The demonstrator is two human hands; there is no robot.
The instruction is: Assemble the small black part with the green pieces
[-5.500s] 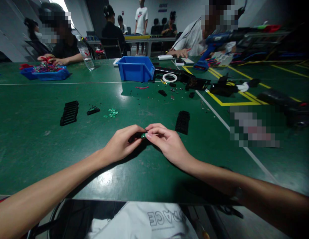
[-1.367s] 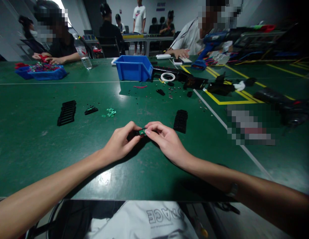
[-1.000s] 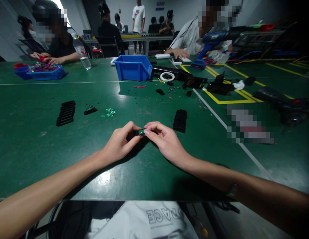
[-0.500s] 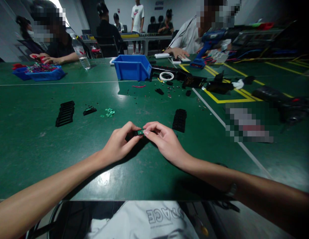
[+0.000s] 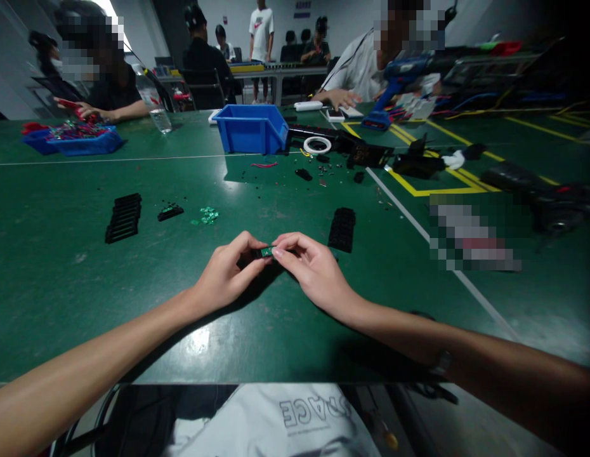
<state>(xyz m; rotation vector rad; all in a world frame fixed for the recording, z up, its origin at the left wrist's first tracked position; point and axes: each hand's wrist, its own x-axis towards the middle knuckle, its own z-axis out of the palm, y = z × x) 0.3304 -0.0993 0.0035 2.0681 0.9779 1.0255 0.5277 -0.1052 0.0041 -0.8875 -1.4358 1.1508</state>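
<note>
My left hand [image 5: 231,266] is closed, thumb and fingers pinching the left end of a small black housing with a green circuit board [image 5: 267,252] showing in it. My right hand [image 5: 314,266] is closed on the right end, thumb tip against the board and fingertips behind it. Fingers cover both ends of the piece. Ahead to the left lie a pile of small green circuit boards [image 5: 209,216] and a black piece [image 5: 170,212] with tiny bits around it. A row of black plastic housings [image 5: 123,218] lies farther left, and another black block of housings [image 5: 342,230] rests beyond my right hand.
A blue bin [image 5: 252,130] stands at the back, near a white tape roll [image 5: 317,145] and scattered small parts. A blue power drill [image 5: 387,95] and a dark tool [image 5: 552,197] are on the right. A water bottle [image 5: 158,108] stands back left, and co-workers sit across the table.
More of the green circuit board shows between my fingers than several seconds ago. Over the last second my hands hold nearly still. A co-worker at the left shifts a red thing.
</note>
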